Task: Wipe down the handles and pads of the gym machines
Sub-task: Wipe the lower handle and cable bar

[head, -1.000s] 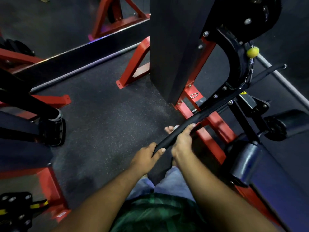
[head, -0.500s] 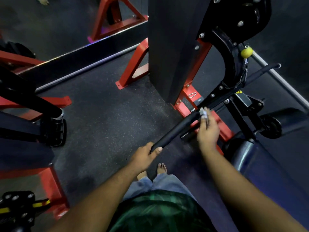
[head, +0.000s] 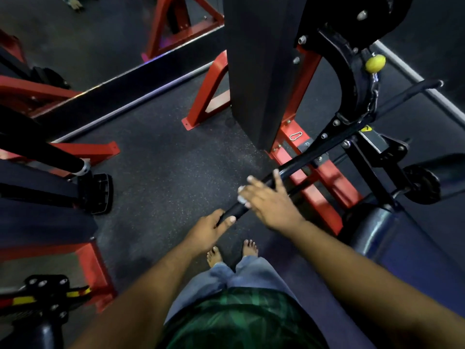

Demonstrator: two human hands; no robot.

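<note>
A person's left hand (head: 210, 229) is gripping the end of the machine's black handle (head: 254, 195) while the right hand (head: 266, 197), fingers spread, is pressing a white wipe (head: 242, 195) against it, the dark pad (head: 392, 238) seemingly awaiting cleaning.

A dark speckled rubber floor (head: 161, 172) covers the room. A tall black column (head: 259, 66) stands upright at centre, with red steel frame legs (head: 206, 96) bolted to the floor beside it. A silver snap hook (head: 295, 136) lies on the red base rail (head: 324, 180) right of the column. A yellow knob (head: 375, 63) sits on a curved black bracket (head: 352, 71) at upper right. At left, a black footplate (head: 100, 193) stands on edge near another red frame (head: 85, 149). Two bare feet (head: 231, 253) stand on the floor at lower centre, below blue trouser legs (head: 241, 275) and a green shirt (head: 241, 321).
</note>
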